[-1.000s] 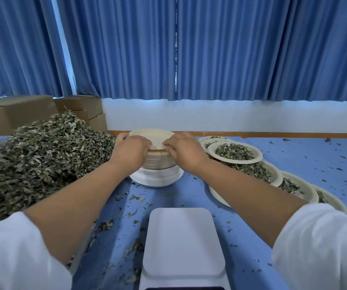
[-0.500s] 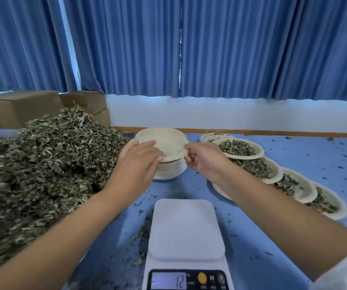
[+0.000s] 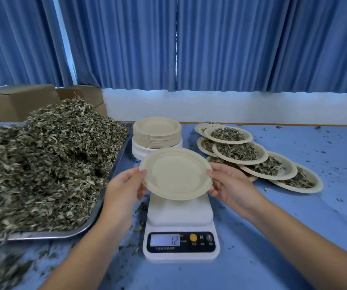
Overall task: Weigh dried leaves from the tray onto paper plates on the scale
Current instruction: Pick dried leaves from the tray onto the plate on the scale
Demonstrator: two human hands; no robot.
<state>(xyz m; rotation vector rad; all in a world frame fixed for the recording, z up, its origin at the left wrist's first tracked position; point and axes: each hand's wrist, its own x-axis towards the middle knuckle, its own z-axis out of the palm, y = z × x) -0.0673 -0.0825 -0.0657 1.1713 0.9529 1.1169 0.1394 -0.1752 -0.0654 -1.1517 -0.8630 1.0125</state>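
An empty beige paper plate (image 3: pixel 175 173) hangs tilted just above the far end of the white scale (image 3: pixel 179 214). My left hand (image 3: pixel 124 189) pinches its left rim and my right hand (image 3: pixel 229 185) pinches its right rim. The scale's display (image 3: pixel 165 240) reads 12. Behind the plate stands the stack of empty paper plates (image 3: pixel 158 135). A big heap of dried leaves (image 3: pixel 42 162) fills the metal tray (image 3: pixel 97 208) on the left.
Several paper plates with dried leaves (image 3: pixel 241 152) overlap in a row at the right of the scale. Cardboard boxes (image 3: pixel 17 101) stand behind the tray. Leaf crumbs are scattered over the blue table (image 3: pixel 294 237). Blue curtains hang behind.
Both hands lifted one plate off the stack and brought it toward me, over the scale. The view dropped, showing the tray and display.
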